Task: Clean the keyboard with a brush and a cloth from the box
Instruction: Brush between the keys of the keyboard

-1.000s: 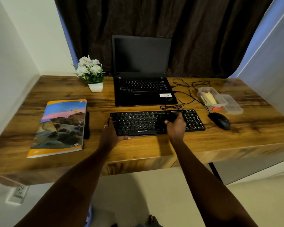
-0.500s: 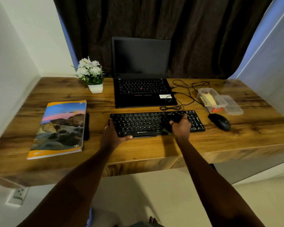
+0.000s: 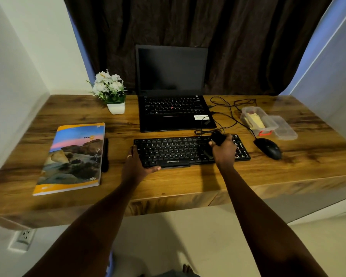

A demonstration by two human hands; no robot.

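Note:
A black keyboard [image 3: 174, 149] lies on the wooden desk in front of the laptop. My left hand [image 3: 137, 165] holds the keyboard's left front corner, thumb along its front edge. Over the right half of the keys, my right hand [image 3: 224, 150] grips a black brush [image 3: 217, 137], whose dark bristles [image 3: 208, 152] touch the keys. The clear plastic box [image 3: 272, 124] sits open at the right rear with a yellowish cloth [image 3: 255, 120] inside. Its lid [image 3: 286, 129] lies beside it.
An open black laptop [image 3: 174, 108] stands behind the keyboard. Cables [image 3: 228, 114] loop between it and the box. A black mouse [image 3: 269, 147] lies to the right. A book [image 3: 74, 156] with a black pen [image 3: 105, 154] and a flower pot [image 3: 112, 92] occupy the left.
My right hand with the brush has shifted rightward along the keyboard. My left hand stays at the left corner.

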